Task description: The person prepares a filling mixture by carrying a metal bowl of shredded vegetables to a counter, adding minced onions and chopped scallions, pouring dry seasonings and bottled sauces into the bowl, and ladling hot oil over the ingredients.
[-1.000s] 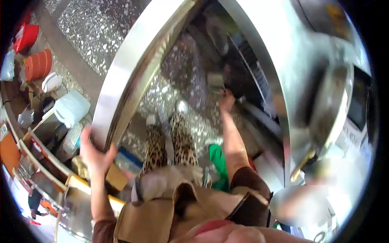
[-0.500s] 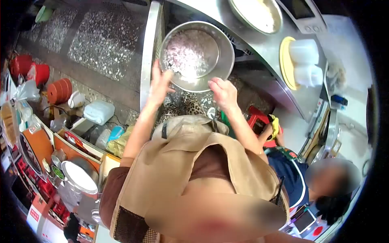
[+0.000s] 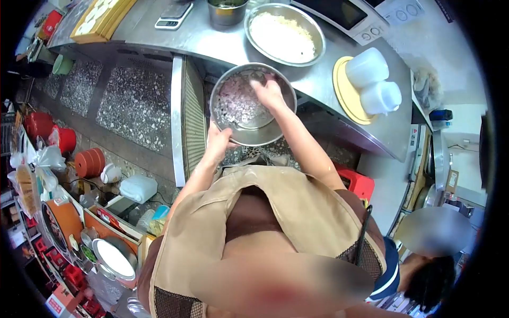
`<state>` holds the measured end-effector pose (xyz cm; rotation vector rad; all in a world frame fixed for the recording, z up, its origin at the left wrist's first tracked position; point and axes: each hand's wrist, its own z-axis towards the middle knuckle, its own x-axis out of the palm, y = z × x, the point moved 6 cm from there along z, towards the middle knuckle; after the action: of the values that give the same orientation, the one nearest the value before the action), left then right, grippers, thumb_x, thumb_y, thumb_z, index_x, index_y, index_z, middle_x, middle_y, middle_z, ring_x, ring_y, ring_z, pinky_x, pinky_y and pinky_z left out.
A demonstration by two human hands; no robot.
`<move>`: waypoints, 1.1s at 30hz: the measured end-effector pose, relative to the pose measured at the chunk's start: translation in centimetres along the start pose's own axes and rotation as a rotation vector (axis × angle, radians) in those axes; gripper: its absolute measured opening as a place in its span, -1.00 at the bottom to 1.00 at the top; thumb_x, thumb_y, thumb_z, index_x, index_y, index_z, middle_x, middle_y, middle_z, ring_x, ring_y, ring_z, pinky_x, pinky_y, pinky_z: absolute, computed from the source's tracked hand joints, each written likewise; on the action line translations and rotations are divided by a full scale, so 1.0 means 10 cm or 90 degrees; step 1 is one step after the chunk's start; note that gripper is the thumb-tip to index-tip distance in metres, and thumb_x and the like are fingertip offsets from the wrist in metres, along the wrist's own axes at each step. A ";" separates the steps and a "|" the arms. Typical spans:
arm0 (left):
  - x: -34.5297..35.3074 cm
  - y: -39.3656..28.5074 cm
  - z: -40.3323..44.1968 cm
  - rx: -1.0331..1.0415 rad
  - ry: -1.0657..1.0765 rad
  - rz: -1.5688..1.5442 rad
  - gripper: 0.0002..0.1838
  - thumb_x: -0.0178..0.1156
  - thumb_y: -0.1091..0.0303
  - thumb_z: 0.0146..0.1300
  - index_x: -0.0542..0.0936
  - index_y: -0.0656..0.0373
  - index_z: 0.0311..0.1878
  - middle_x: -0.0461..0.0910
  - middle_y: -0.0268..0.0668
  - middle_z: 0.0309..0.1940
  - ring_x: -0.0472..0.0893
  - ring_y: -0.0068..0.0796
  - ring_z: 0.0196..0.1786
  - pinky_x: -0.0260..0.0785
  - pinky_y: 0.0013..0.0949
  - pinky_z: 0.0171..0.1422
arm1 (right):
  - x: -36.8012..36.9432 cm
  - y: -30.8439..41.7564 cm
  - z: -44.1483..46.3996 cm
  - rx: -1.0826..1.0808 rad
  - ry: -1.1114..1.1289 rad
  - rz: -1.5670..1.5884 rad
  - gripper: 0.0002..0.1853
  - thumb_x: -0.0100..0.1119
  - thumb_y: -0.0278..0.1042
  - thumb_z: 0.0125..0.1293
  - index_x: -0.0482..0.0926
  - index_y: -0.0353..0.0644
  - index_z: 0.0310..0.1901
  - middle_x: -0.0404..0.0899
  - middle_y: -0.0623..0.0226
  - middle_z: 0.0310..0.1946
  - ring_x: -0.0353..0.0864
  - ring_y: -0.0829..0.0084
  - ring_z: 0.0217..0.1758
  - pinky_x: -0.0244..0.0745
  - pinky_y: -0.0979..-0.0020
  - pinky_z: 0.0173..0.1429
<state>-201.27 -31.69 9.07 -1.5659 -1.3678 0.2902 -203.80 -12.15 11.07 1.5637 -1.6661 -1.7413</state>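
Reaching into the metal bowl (image 3: 254,137), the right hand (image 3: 269,94) is down among loose pinkish-white pieces (image 3: 239,99), while the left hand (image 3: 218,144) steadies the bowl at its lower left side. The work looks partway along: the pieces are already in the bowl, but they lie unevenly, heaped over one part of the base with bare metal beside them, so the handling of them seems unfinished. The bowl is wide, round and shiny, and sits just off the edge of the worktop (image 3: 208,47), next to an open compartment front (image 3: 179,119); what bears it from below is hidden. The left grip is clamped on the rim; the right grip has its fingers bent in the pieces, and I cannot tell whether they close on any. On the worktop near the bowl stands a second metal bowl (image 3: 322,49) of pale food (image 3: 281,37)
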 end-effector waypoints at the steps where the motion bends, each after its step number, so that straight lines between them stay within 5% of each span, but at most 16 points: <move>1: 0.15 -0.08 0.02 0.047 -0.019 0.067 -0.21 -0.18 0.68 -0.09 -0.09 0.08 0.30 0.36 0.01 -0.01 0.59 -0.19 -0.26 0.57 -0.38 -0.50 | -0.01 -0.13 0.14 0.050 -0.040 0.100 -0.46 0.03 -0.13 0.17 0.31 -0.31 0.12 0.41 0.08 0.02 0.42 0.30 0.05 0.29 0.37 0.10; 4: 0.56 -0.35 0.10 0.078 -0.057 0.191 -0.12 -0.20 0.69 -0.10 -0.22 -0.02 0.35 0.28 0.02 0.07 0.57 -0.17 -0.20 0.58 -0.37 -0.46 | -0.08 -0.26 0.39 0.061 -0.084 0.267 -0.48 0.00 -0.11 0.19 0.33 -0.28 0.10 0.44 0.13 -0.03 0.44 0.28 0.01 0.35 0.28 0.03; 6: 0.60 -0.73 0.26 0.136 -0.072 0.124 -0.31 -0.15 0.64 -0.07 0.02 0.16 0.24 0.40 -0.07 -0.09 0.59 -0.32 -0.33 0.53 -0.49 -0.51 | 0.07 0.18 0.52 0.216 0.082 0.451 -0.62 -0.10 -0.11 0.25 0.39 -0.20 -0.04 0.45 0.27 -0.19 0.47 0.32 -0.12 0.45 0.13 -0.17; 9: 0.11 -1.46 0.26 0.177 -0.093 0.143 -0.29 -0.16 0.66 -0.07 -0.01 0.15 0.26 0.38 -0.06 -0.06 0.58 -0.33 -0.29 0.54 -0.48 -0.49 | 0.68 1.14 0.67 0.127 0.068 0.532 -0.65 -0.14 -0.12 0.28 0.41 -0.20 -0.08 0.47 0.30 -0.24 0.48 0.35 -0.17 0.45 0.19 -0.13; 12: -0.54 -1.98 0.16 0.171 -0.122 0.193 -0.23 -0.16 0.68 -0.09 -0.06 0.10 0.30 0.34 -0.06 -0.01 0.57 -0.30 -0.23 0.55 -0.48 -0.48 | 1.41 1.95 0.52 0.233 0.204 0.710 -0.68 -0.17 -0.11 0.30 0.44 -0.17 -0.13 0.49 0.31 -0.30 0.49 0.38 -0.22 0.45 0.24 -0.12; 15: -0.54 -2.07 -0.03 0.251 -0.133 0.209 -0.18 -0.17 0.70 -0.10 -0.11 0.05 0.32 0.30 -0.05 0.03 0.56 -0.28 -0.19 0.55 -0.48 -0.48 | 1.61 2.04 0.48 0.254 0.346 0.872 -0.71 -0.17 -0.13 0.30 0.47 -0.13 -0.21 0.51 0.32 -0.34 0.49 0.40 -0.24 0.44 0.32 -0.15; 16: -0.37 -2.00 -0.08 0.237 -0.136 0.218 -0.14 -0.17 0.69 -0.10 -0.16 0.01 0.35 0.29 -0.04 0.08 0.51 -0.27 -0.09 0.51 -0.44 -0.31 | 1.59 1.95 0.53 0.226 0.456 0.980 -0.71 -0.15 -0.12 0.29 0.47 -0.14 -0.23 0.51 0.31 -0.35 0.50 0.37 -0.25 0.44 0.31 -0.14; 17: -0.23 -1.89 -0.09 0.224 -0.140 0.227 -0.10 -0.17 0.69 -0.09 -0.20 -0.04 0.37 0.28 -0.03 0.14 0.47 -0.25 0.00 0.47 -0.39 -0.14 | 1.55 1.83 0.55 0.194 0.568 1.085 -0.70 -0.13 -0.10 0.29 0.48 -0.15 -0.25 0.51 0.30 -0.36 0.51 0.35 -0.27 0.45 0.30 -0.14; 21: -0.07 -1.92 -0.13 0.268 -0.169 0.255 -0.11 -0.18 0.70 -0.09 -0.19 -0.04 0.37 0.24 -0.04 0.16 0.47 -0.25 0.00 0.46 -0.41 -0.13 | 1.16 2.18 0.29 0.210 0.624 1.112 -0.71 -0.14 -0.15 0.27 0.50 -0.18 -0.27 0.55 0.29 -0.36 0.54 0.34 -0.30 0.47 0.27 -0.17; 24: 0.53 -2.48 -0.49 0.261 -0.169 0.217 -0.12 -0.19 0.71 -0.10 -0.18 -0.04 0.36 0.21 -0.04 0.16 0.47 -0.21 0.01 0.52 -0.40 -0.20 | 0.36 2.88 0.04 0.176 0.511 1.080 -0.71 -0.14 -0.17 0.25 0.50 -0.19 -0.27 0.57 0.26 -0.35 0.56 0.30 -0.29 0.49 0.23 -0.18; 27: 1.23 -1.50 0.36 0.201 -0.160 0.043 -0.15 -0.19 0.72 -0.11 -0.15 -0.02 0.32 0.23 -0.03 0.09 0.47 -0.11 0.00 0.61 -0.26 -0.34 | -0.33 1.70 0.64 0.161 0.524 1.111 -0.73 -0.09 -0.17 0.22 0.51 -0.19 -0.29 0.57 0.27 -0.38 0.56 0.28 -0.31 0.50 0.24 -0.19; 29: 1.28 -1.01 0.81 0.238 -0.193 0.046 -0.24 -0.18 0.69 -0.09 -0.07 0.08 0.26 0.31 -0.03 -0.01 0.55 -0.21 -0.18 0.59 -0.39 -0.42 | -0.50 1.06 1.02 0.137 0.477 1.113 -0.75 -0.06 -0.17 0.20 0.51 -0.16 -0.33 0.55 0.29 -0.42 0.54 0.30 -0.35 0.49 0.25 -0.23; 33: 0.91 -1.33 0.57 0.269 -0.261 0.041 -0.33 -0.17 0.69 -0.06 -0.01 0.16 0.22 0.38 0.01 -0.10 0.60 -0.25 -0.37 0.58 -0.46 -0.52 | -0.80 1.39 1.08 0.084 0.487 1.118 -0.73 -0.05 -0.14 0.18 0.49 -0.19 -0.33 0.54 0.25 -0.39 0.52 0.29 -0.28 0.47 0.22 -0.15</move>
<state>-210.48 -22.85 20.47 -1.2346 -1.4436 0.9190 -215.73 -4.20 24.02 0.1847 -1.6221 -0.0796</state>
